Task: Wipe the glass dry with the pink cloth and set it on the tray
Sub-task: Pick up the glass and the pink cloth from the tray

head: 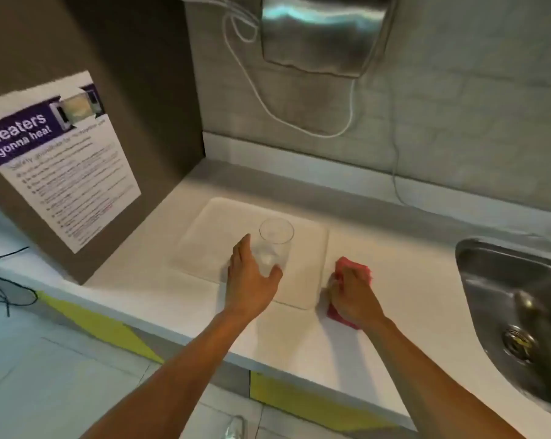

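Note:
A clear glass (275,240) stands upright on the white tray (210,229), near the tray's front middle. My left hand (252,275) is at the glass's base, fingers spread, with the thumb on its right side and the fingers on its left. Whether it grips the glass or only touches it I cannot tell. Just right of the tray lies the pink cloth (353,267) on the white counter, and my right hand (350,293) rests on top of it with the fingers curled into it. Part of the cloth is hidden under that hand.
A steel sink (515,299) with a drain is sunk into the counter at the right. A steel dispenser (324,33) hangs on the back wall with white cables. A brown side panel bears a poster (61,160) at the left.

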Tool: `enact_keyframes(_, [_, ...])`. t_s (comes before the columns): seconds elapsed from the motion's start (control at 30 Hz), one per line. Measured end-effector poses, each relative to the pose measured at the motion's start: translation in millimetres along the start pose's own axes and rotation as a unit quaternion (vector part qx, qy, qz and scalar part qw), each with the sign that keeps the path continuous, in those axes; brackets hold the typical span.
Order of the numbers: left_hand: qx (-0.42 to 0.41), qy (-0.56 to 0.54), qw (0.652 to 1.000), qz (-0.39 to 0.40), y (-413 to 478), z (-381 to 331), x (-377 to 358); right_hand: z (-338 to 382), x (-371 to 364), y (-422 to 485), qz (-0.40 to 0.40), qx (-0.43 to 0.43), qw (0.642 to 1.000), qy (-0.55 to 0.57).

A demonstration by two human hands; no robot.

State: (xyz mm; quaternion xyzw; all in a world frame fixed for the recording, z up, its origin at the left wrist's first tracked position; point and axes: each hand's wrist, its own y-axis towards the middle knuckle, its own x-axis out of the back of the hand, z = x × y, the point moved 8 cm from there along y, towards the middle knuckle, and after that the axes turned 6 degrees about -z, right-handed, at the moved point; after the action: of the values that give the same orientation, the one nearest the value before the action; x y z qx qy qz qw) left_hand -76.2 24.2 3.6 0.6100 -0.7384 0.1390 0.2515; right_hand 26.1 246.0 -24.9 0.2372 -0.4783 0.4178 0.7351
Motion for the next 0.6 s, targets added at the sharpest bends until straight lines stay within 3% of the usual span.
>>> enact_keyframes(0.1, [0.045,-0.048,0.998,0.017,20.6,24.6,-8.1,-23.7,-14.5,11.1,-0.010,-0.080,0.997,-0.005])
enact_keyframes(0.3, [0.028,-0.080,0.995,0.046,43.7,36.8,-24.5,-37.5,-22.7,11.9,-0.088,-0.179,0.980,0.020])
enact_keyframes(0.6, [0.035,-0.154,0.987,0.024,59.3,39.5,-33.6,-26.2,-39.1,4.0,-0.101,-0.109,0.988,-0.042])
